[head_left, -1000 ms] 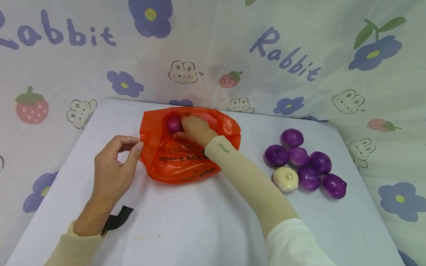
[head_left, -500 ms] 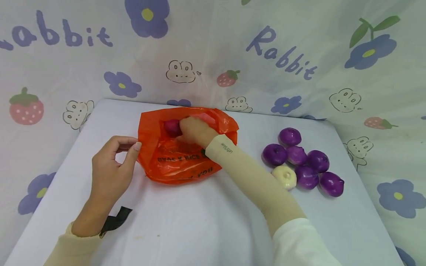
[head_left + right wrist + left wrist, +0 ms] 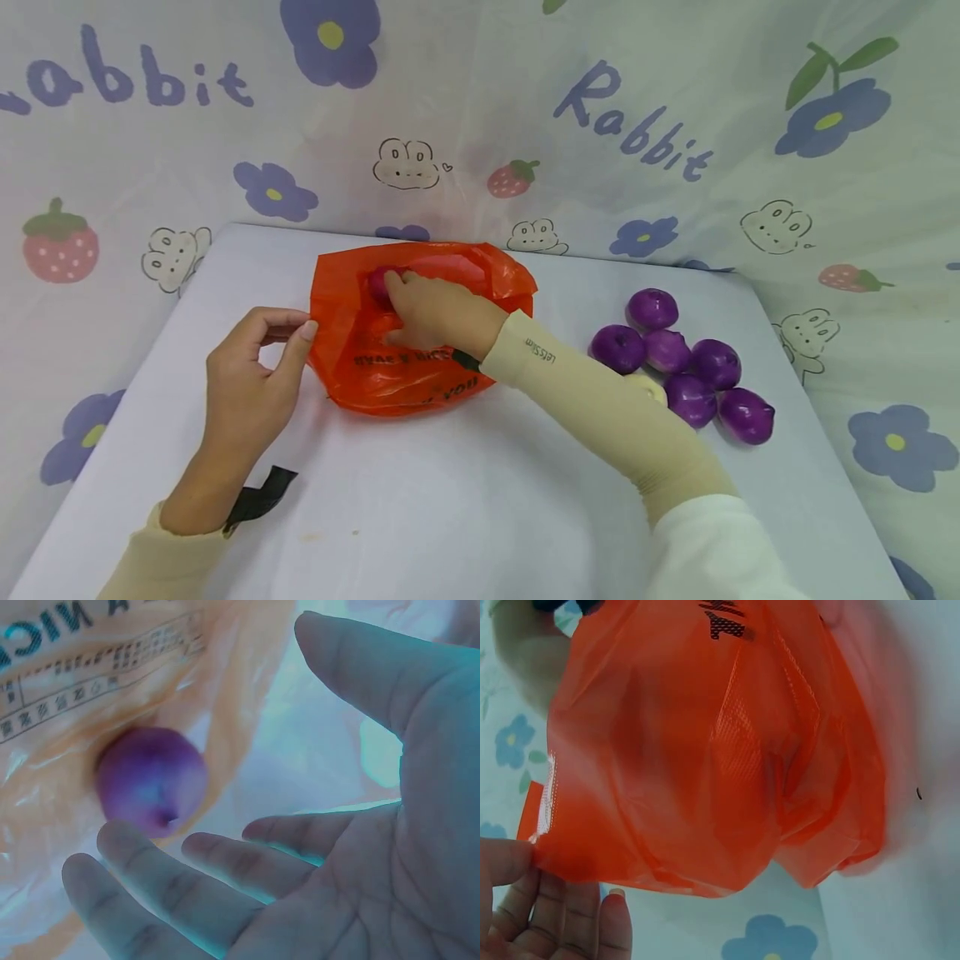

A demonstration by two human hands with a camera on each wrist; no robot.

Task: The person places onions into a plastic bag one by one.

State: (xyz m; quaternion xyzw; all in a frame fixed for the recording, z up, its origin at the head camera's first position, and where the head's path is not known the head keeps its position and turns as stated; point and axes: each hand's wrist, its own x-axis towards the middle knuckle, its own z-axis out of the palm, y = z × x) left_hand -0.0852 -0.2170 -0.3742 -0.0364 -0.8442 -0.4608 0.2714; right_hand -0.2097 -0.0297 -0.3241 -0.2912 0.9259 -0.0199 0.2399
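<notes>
My left hand (image 3: 255, 375) pinches the left rim of an orange-red plastic bag (image 3: 405, 396) between thumb and fingers; the left wrist view shows the thumb on the bag's edge. Inside the bag's mouth lies a purple onion (image 3: 379, 287). My right hand (image 3: 442, 315) reaches in over the bag from the right, its fingers overlapping the onion in the head view. From the right wrist, the palm and spread fingers (image 3: 180, 885) show nothing held, and the onion (image 3: 150, 780) sits just beyond the fingertips against printed plastic.
Several purple onions (image 3: 691, 400) cluster on the right of the white table (image 3: 420, 500), with a pale onion (image 3: 651, 388) partly behind the right sleeve. A curtain printed with flowers and rabbits (image 3: 450, 100) stands behind the table. A black strap (image 3: 262, 498) hangs at the left wrist.
The right hand has let go of the onion in the bag, its fingers opening and drawing back slightly toward the right and front. The left hand keeps its pinch on the rim.
</notes>
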